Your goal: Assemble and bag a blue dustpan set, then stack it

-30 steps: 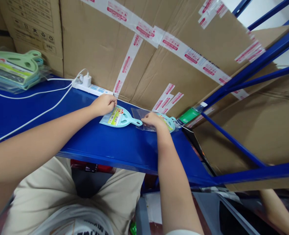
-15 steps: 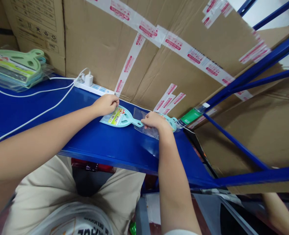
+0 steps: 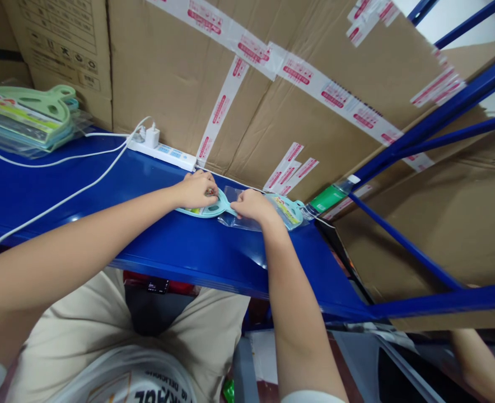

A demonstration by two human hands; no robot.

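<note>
On the blue shelf lies a light blue dustpan (image 3: 219,210) with a printed label, its handle pointing right. My left hand (image 3: 197,189) is closed over its wide end, hiding much of it and the label. Beside the handle, my right hand (image 3: 253,205) pinches the edge of a clear plastic bag (image 3: 243,223). The handle's tip reaches my right fingers at the bag; whether it is inside cannot be made out. Right of that hand lies another light blue dustpan (image 3: 290,211) with a yellow label.
Green and blue dustpans (image 3: 41,115) in plastic are stacked at far left. A white power strip (image 3: 167,155) with cables runs along the cardboard (image 3: 159,67) at the back. A green-labelled bottle (image 3: 329,198) leans by the blue frame (image 3: 398,224). Another person's arm (image 3: 478,364) shows lower right.
My left hand has moved right and down onto the dustpan. The dustpan has shifted slightly right, its handle now at the bag's edge. My right hand has moved a little left with the bag.
</note>
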